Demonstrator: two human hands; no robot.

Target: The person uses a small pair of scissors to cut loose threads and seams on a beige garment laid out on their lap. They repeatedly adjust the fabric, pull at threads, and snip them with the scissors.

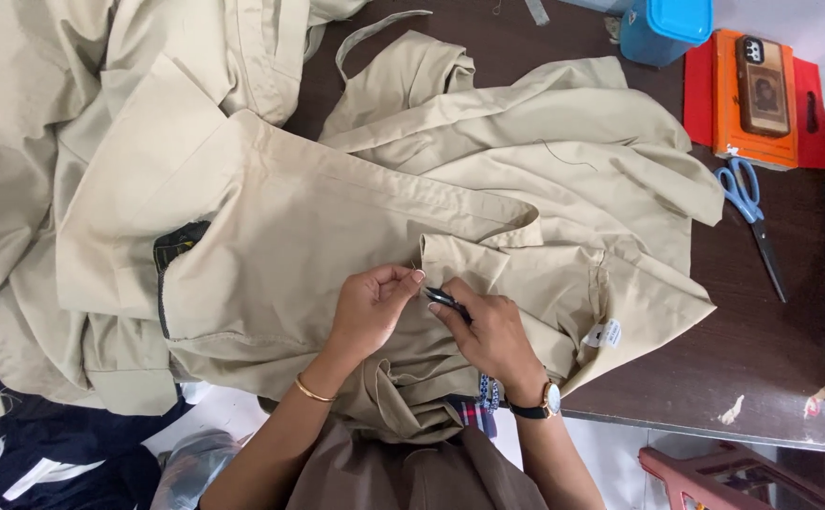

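Both your hands work the beige garment (337,217) mid-table: left hand (372,307) pinches fabric, right hand (488,331) grips small black snips (442,299).

This place looks like a small tailoring or garment workshop. A dark brown bench (762,359) is covered with beige garments (337,217) of the same cloth, and more of them are piled at the left side (34,142). Blue-handled scissors (750,210) lie on the bench near the cloth. A small cutting tool (445,300) for threads is at a seam. Dark clothes (63,463) lie in a heap below the bench edge. A blue plastic box (665,26) stands at the far side.
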